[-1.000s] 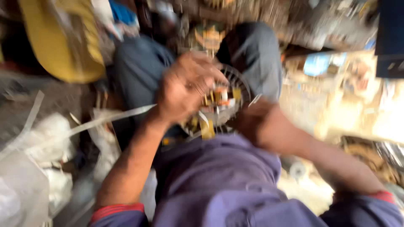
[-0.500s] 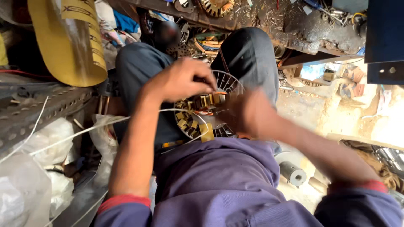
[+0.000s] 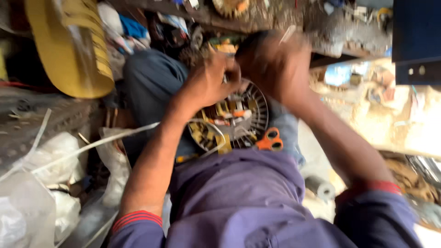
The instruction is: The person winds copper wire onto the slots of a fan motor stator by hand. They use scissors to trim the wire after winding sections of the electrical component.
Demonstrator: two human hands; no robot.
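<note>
While I sit with the work on my lap, these are the points I see:

Thing in hand: a round motor stator, a metal ring with a slotted core and windings, with yellow and orange pieces of insulation on it. It lies flat on my thighs, between my knees.

Left hand: it rests on the upper edge of the stator, with the fingers curled down on the rim. I cannot tell if they pinch a wire.

Right hand: it is above the far edge of the stator and very blurred. I cannot tell if it is spread or closed, or what it holds.

Scissors: orange handles, lying on the lower right edge of the stator, touched by no hand.

Weight: I judge it heavy for its size, because the core is metal.

Stiffness: the ring looks rigid, but the thin wires look soft and easy to bend.

Fragile parts: the windings and the insulation, I think.

Where to hold: on the outer rim, both sides, not on the wires.

Around: a yellow container to my left, white plastic bags beside my left arm.
</note>
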